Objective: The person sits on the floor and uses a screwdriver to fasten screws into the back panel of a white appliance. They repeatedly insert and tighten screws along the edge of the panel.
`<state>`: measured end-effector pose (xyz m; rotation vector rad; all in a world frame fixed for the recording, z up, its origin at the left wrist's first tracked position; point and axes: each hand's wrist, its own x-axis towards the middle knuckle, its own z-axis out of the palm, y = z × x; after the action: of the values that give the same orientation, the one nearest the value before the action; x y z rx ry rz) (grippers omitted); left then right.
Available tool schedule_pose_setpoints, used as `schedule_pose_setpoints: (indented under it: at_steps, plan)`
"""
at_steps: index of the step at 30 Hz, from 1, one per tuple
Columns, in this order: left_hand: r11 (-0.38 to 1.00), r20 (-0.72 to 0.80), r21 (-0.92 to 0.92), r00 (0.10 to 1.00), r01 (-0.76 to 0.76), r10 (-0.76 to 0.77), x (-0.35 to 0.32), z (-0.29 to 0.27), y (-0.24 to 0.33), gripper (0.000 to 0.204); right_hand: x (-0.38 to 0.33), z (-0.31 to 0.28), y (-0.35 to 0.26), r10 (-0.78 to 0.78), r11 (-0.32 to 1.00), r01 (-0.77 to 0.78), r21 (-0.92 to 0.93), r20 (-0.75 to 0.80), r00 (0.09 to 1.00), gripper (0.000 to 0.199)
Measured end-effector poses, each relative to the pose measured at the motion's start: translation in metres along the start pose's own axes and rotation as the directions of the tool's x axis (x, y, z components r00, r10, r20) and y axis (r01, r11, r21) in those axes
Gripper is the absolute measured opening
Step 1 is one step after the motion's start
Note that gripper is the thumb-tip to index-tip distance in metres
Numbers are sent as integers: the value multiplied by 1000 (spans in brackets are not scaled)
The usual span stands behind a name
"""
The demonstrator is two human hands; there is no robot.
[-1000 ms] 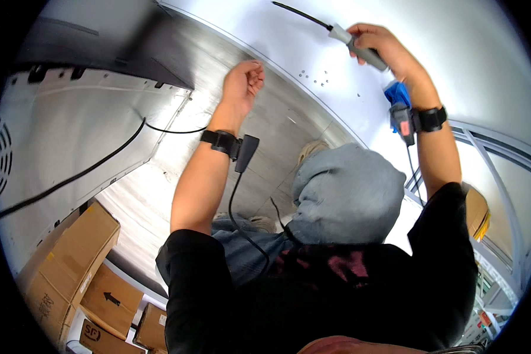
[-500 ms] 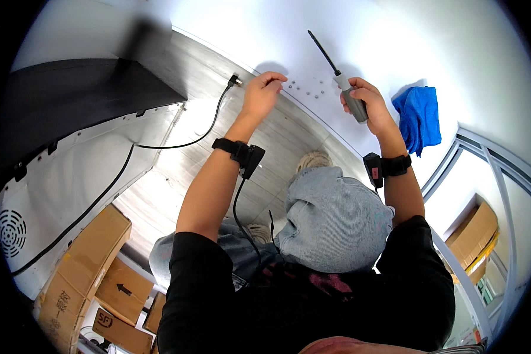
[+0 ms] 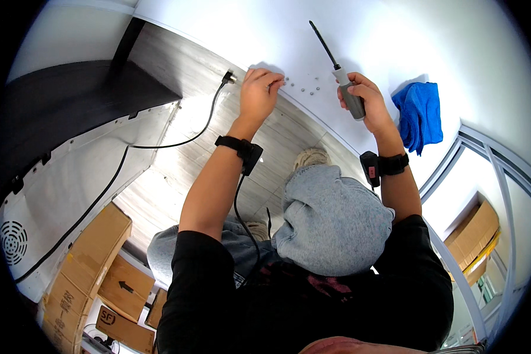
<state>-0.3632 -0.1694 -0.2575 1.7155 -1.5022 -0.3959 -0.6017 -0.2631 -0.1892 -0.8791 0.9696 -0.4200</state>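
My right hand (image 3: 364,100) is wrapped round the grey handle of a screwdriver (image 3: 350,97). Its dark shaft points up and away to the left above the white tabletop (image 3: 389,35). Close to the table's front edge, my left hand (image 3: 259,91) has its thumb and fingers pinched together; anything between them is too small to make out. Several small metal screws (image 3: 303,89) lie loose on the white top, between my two hands and just right of the left fingertips.
A folded blue cloth (image 3: 419,115) lies right of my right hand. A black cable with a plug (image 3: 229,77) hangs left of my left hand, by a large black-and-white appliance casing (image 3: 88,147). Cardboard boxes (image 3: 79,265) stand at lower left. A metal frame (image 3: 495,159) is at right.
My left hand has drawn slightly left, and its fingers have curled into a tighter pinch. My right hand still holds the screwdriver in almost the same place.
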Motion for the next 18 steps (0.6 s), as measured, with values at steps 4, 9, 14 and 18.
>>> schedule_pose_setpoints:
  at_steps: [4, 9, 14, 18]
  plan:
    - [999, 20, 33, 999, -31, 30, -1, 0, -2, 19, -1, 2, -7, -16, 999, 15, -47, -18, 1000, 34]
    - [992, 75, -22, 990, 124, -122, -11, -16, -5, 24, 3, 10, -21, -55, 995, 57, -80, 25, 998, 34]
    - [903, 123, -209, 926, 375, -356, -42, -69, -15, 21, 13, 51, -59, -116, 973, 147, -176, 174, 978, 35]
    - [896, 119, -133, 904, 424, -410, -64, -135, -27, 17, 19, 123, -107, -100, 907, 216, -361, 314, 944, 31]
